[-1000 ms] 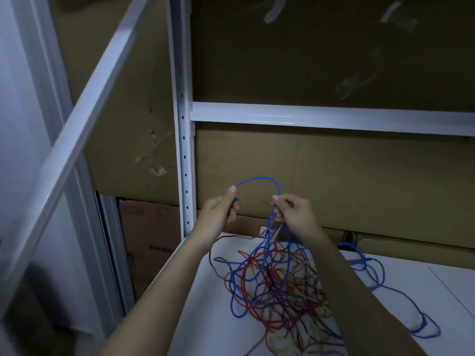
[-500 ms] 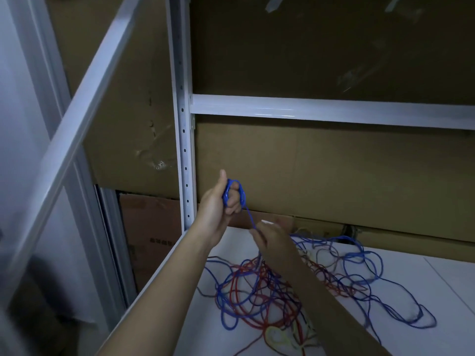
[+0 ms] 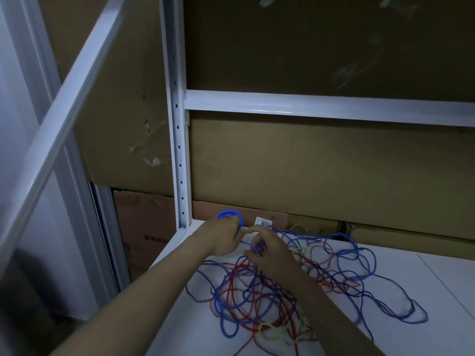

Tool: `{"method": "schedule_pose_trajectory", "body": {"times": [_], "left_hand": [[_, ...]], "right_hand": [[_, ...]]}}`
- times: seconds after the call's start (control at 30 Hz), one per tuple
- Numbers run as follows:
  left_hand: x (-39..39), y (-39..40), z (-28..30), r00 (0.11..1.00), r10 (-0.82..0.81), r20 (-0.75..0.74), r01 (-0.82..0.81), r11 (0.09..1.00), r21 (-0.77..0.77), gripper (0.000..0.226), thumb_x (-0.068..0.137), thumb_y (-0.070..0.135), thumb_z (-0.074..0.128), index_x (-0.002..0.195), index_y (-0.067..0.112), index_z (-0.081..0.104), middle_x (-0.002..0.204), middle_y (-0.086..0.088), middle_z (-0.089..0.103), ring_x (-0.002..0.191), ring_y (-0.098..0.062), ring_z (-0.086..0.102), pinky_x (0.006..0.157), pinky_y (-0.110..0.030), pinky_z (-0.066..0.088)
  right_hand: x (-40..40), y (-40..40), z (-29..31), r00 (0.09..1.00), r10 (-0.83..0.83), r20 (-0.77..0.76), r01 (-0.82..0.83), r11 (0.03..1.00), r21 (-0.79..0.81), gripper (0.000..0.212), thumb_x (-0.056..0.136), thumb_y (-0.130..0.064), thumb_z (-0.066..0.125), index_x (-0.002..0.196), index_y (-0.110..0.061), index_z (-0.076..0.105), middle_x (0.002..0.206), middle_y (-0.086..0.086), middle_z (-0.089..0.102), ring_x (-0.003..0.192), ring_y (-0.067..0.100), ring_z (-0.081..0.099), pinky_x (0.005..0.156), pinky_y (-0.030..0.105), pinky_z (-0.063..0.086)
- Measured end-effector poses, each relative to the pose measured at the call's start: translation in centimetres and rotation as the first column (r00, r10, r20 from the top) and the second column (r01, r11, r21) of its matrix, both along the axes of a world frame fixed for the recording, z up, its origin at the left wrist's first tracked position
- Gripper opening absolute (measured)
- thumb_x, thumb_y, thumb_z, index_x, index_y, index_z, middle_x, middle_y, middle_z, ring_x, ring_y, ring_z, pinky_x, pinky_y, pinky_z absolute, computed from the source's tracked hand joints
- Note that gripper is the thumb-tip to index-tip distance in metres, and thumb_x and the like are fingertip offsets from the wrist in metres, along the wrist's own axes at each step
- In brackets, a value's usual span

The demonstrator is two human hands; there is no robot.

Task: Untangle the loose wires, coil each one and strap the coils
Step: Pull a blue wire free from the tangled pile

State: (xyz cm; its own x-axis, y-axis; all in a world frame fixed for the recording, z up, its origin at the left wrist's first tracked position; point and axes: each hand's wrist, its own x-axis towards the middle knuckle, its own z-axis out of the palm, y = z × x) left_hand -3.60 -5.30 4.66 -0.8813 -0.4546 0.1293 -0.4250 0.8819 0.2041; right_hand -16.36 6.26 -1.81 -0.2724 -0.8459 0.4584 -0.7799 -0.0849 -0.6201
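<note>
Blue coil [image 3: 229,216] sits just left of frame centre, low, gripped in the left hand [image 3: 224,238]; fingers curl round its lower part. Coil is a small tight ring of several turns, standing roughly upright, its opening facing the camera and slightly up. A strand runs from it down and right toward the right hand [image 3: 267,249], which lies just beside the left, fingers curled into the wires; it appears to pinch the blue strand, though the contact point is hidden by the knuckles.

Tangle of wires [image 3: 295,286] spreads across the lower centre and lower right on the white shelf board [image 3: 421,283], long axis running left to right. Thin, round, glossy insulated wires: blue loops dominate, red mixed through the middle, one yellow wire [image 3: 270,331] at the bottom edge, brownish strands toward the back.

White perforated metal upright [image 3: 178,150] stands directly behind the coil; a white crossbeam [image 3: 321,107] spans the right. Brown cardboard [image 3: 321,176], matte with torn tape, fills the background. A small numbered label [image 3: 263,222] shows just right of the coil.
</note>
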Motion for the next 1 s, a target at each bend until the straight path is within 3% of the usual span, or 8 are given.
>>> {"method": "schedule_pose_trajectory", "body": {"times": [0.23, 0.43, 0.53, 0.6, 0.7, 0.83, 0.9, 1.0], "left_hand": [[1.2, -0.5, 0.4, 0.978, -0.009, 0.209, 0.035, 0.992, -0.120, 0.045, 0.093, 0.047, 0.054, 0.065, 0.014, 0.039, 0.061, -0.003, 0.038, 0.052, -0.014, 0.032, 0.050, -0.030, 0.021], [1.6, -0.8, 2.5, 0.973, 0.104, -0.205, -0.090, 0.993, 0.077, 0.044, 0.096, 0.038, 0.054, 0.071, 0.000, 0.055, 0.067, -0.015, 0.058, 0.055, -0.020, 0.045, 0.049, -0.028, 0.027], [1.7, -0.4, 2.6, 0.877, 0.214, -0.431, -0.173, 0.976, 0.132, 0.044, 0.095, 0.038, 0.053, 0.068, 0.004, 0.049, 0.057, -0.013, 0.046, 0.054, -0.028, 0.045, 0.050, -0.031, 0.028], [1.6, -0.4, 2.9, 0.756, 0.303, -0.580, -0.207, 0.951, 0.227, 0.044, 0.096, 0.038, 0.053, 0.072, 0.001, 0.054, 0.057, -0.016, 0.049, 0.055, -0.031, 0.048, 0.053, -0.033, 0.033], [1.1, -0.5, 4.2, 0.676, 0.328, -0.660, -0.204, 0.944, 0.261, 0.043, 0.096, 0.037, 0.053, 0.075, 0.001, 0.058, 0.058, -0.015, 0.051, 0.056, -0.029, 0.049, 0.053, -0.032, 0.033], [0.4, -0.4, 4.4, 0.581, 0.381, -0.719, -0.178, 0.922, 0.345, 0.044, 0.096, 0.034, 0.054, 0.073, -0.004, 0.056, 0.073, -0.025, 0.062, 0.057, -0.028, 0.048, 0.056, -0.033, 0.035], [0.2, -0.1, 3.8, 0.564, 0.395, -0.725, -0.134, 0.910, 0.392, 0.042, 0.096, 0.034, 0.054, 0.071, 0.001, 0.058, 0.071, -0.024, 0.062, 0.056, -0.024, 0.047, 0.057, -0.036, 0.038], [-0.2, 0.4, 3.2, 0.571, 0.382, -0.726, -0.051, 0.900, 0.434, 0.038, 0.096, 0.033, 0.055, 0.068, 0.008, 0.061, 0.065, -0.024, 0.057, 0.056, -0.022, 0.046, 0.059, -0.040, 0.042]], "right_hand": [[-2.6, 0.2, 0.3, 0.922, 0.060, -0.382, 0.003, 0.987, 0.162, 0.030, 0.088, -0.042, 0.064, 0.098, -0.014, 0.063, 0.093, 0.002, 0.057, 0.089, 0.014, 0.046, 0.078, 0.029, 0.042], [-1.7, -0.1, 0.9, 0.998, 0.029, -0.059, -0.029, 1.000, 0.009, 0.019, 0.093, -0.026, 0.061, 0.103, -0.012, 0.068, 0.099, 0.002, 0.064, 0.089, 0.015, 0.056, 0.081, 0.029, 0.044], [-2.0, 1.0, -0.1, 0.975, -0.017, -0.221, 0.029, 0.998, 0.050, 0.036, 0.095, -0.030, 0.057, 0.128, -0.014, 0.059, 0.124, 0.002, 0.060, 0.113, 0.016, 0.053, 0.096, 0.030, 0.042], [-1.8, 1.8, -0.6, 0.885, -0.020, -0.466, 0.028, 1.000, 0.010, 0.034, 0.093, -0.026, 0.060, 0.124, -0.011, 0.063, 0.123, 0.004, 0.062, 0.115, 0.019, 0.057, 0.094, 0.029, 0.046], [-1.5, 2.3, -1.1, 0.709, 0.008, -0.705, -0.120, 0.987, -0.109, 0.024, 0.073, -0.016, 0.081, 0.093, -0.006, 0.075, 0.094, 0.007, 0.072, 0.084, 0.020, 0.070, 0.070, 0.028, 0.057], [-0.9, 2.3, -0.9, 0.539, 0.079, -0.838, -0.059, 0.997, 0.056, 0.027, 0.088, -0.034, 0.064, 0.102, -0.013, 0.074, 0.109, 0.003, 0.070, 0.101, 0.021, 0.065, 0.086, 0.032, 0.053], [-0.8, 1.7, -0.2, 0.646, 0.195, -0.738, -0.044, 0.975, 0.219, 0.037, 0.099, -0.035, 0.046, 0.105, -0.010, 0.072, 0.110, 0.009, 0.068, 0.104, 0.024, 0.059, 0.089, 0.035, 0.046], [-0.1, 0.5, 1.7, 0.966, 0.125, -0.228, -0.058, 0.958, 0.282, 0.045, 0.098, -0.041, 0.048, 0.066, -0.009, 0.056, 0.060, 0.012, 0.052, 0.058, 0.022, 0.051, 0.062, 0.032, 0.040]]}}
